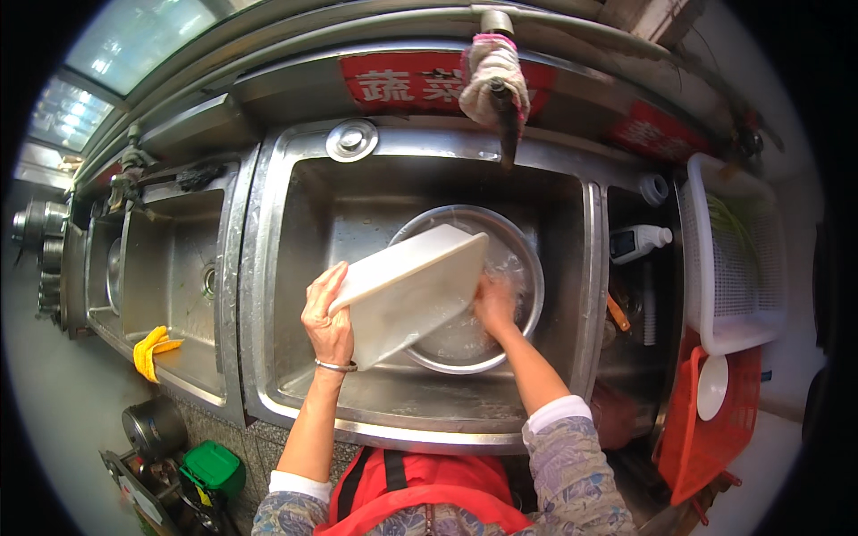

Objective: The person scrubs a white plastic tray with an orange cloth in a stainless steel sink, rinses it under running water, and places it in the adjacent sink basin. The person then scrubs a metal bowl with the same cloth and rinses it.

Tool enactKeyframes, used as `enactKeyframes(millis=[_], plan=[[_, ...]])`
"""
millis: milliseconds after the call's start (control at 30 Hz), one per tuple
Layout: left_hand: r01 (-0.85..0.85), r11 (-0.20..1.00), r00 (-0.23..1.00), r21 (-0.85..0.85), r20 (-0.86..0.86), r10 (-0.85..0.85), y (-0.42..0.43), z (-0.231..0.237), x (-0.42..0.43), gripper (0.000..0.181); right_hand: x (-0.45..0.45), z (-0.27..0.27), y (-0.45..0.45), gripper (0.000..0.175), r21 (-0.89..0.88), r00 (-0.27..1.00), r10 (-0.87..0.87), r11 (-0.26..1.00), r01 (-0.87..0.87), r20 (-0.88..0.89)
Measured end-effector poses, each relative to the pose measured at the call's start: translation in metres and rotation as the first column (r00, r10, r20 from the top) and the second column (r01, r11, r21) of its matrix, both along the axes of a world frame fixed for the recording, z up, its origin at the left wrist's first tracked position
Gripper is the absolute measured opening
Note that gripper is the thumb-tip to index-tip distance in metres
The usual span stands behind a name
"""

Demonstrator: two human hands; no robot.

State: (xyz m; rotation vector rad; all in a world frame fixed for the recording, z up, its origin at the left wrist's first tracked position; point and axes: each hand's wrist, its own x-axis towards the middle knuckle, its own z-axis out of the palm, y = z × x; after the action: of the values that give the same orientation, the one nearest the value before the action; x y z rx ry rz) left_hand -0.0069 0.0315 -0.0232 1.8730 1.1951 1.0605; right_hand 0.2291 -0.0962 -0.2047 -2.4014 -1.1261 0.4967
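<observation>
My left hand (328, 315) grips the rim of a white rectangular plastic tub (409, 298), with a metal bangle on the wrist. The tub is tilted, its far end over a round stainless steel basin (536, 295) that holds water. My right hand (496, 301) is blurred and down at the basin's water, just right of the tub's end. Splashing shows around its fingers, so whether they hold anything is hidden. The basin stands inside a deep stainless steel sink (312, 221).
A tap (507, 127) wrapped in a cloth glove juts over the sink. A strainer plug (352, 139) lies on the back rim. To the left, a second sink (171, 268) carries a yellow cloth (154, 352). A white bottle (640, 242), white basket (700, 268) and red basket (684, 435) are rightward.
</observation>
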Motion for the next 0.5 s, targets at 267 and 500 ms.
enactKeyframes(millis=[267,500], plan=[[0.002,0.856,0.947,-0.518,0.277,0.166,0.014,-0.018,-0.025,0.034,0.035,0.124,0.023,0.03,0.362,0.465,0.084,0.752,0.551,-0.881],[0.178,0.755,0.918,-0.631,0.382,0.104,0.022,-0.023,-0.035,0.032,0.054,0.184,0.031,0.034,0.373,0.123,0.352,0.879,0.298,-0.928]])
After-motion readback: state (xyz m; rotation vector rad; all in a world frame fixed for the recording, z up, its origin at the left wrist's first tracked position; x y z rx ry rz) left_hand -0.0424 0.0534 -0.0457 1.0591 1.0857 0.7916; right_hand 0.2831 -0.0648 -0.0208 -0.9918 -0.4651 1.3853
